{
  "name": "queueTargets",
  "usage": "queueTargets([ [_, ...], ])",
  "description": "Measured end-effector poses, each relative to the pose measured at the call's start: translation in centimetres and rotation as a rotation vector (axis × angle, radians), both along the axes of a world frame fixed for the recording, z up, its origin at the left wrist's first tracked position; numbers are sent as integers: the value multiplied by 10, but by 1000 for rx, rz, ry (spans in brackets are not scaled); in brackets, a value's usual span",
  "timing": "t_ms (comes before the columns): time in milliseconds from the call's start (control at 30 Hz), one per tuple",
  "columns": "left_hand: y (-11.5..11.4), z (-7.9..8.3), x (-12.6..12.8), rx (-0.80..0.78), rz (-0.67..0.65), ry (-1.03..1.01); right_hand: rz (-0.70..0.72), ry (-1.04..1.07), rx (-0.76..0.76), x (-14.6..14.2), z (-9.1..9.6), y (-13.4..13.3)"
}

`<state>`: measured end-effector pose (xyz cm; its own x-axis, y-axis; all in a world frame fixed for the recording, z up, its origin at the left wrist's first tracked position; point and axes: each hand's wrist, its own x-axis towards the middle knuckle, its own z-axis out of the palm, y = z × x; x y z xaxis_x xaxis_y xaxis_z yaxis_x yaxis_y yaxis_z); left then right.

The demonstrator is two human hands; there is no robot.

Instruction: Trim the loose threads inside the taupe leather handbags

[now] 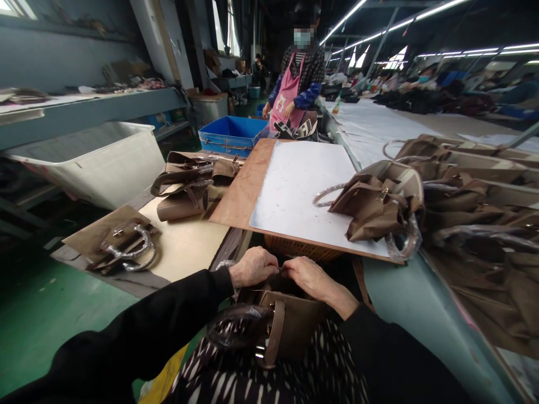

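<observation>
A brown handbag (pixel 298 320) rests on my lap, over a black and white patterned garment. Its handle (pixel 240 325) is wrapped in clear plastic, and a strap with a metal fitting hangs down its front. My left hand (pixel 255 266) is closed on the far top edge of the bag. Close beside it, my right hand (pixel 309 276) pinches the same edge, fingers curled. The two hands nearly meet there, and the exact spot between the fingertips is partly hidden.
A board with white paper (pixel 303 185) lies ahead, a brown handbag (pixel 370 202) on its right. More bags (pixel 484 235) pile at right. At left lie a flat bag (pixel 118 235) and stacked bags (pixel 189 185). Beyond stand a white bin (pixel 96 163), a blue crate (pixel 231 134) and a co-worker (pixel 290 90).
</observation>
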<state>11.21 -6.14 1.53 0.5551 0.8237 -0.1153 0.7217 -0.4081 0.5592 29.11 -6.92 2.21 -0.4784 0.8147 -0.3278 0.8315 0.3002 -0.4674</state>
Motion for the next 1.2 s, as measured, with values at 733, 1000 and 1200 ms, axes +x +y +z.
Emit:
queueTargets([
  [733,2,1,-37,-77,4,-126,1,27,-6,-25,-5,6],
  [1000,-3,5,-35,5,68,-74,-33,12,-13,-29,-2,7],
  [1200,-4,44,-17,115,33,-9,16,81,-78,-32,26,10],
])
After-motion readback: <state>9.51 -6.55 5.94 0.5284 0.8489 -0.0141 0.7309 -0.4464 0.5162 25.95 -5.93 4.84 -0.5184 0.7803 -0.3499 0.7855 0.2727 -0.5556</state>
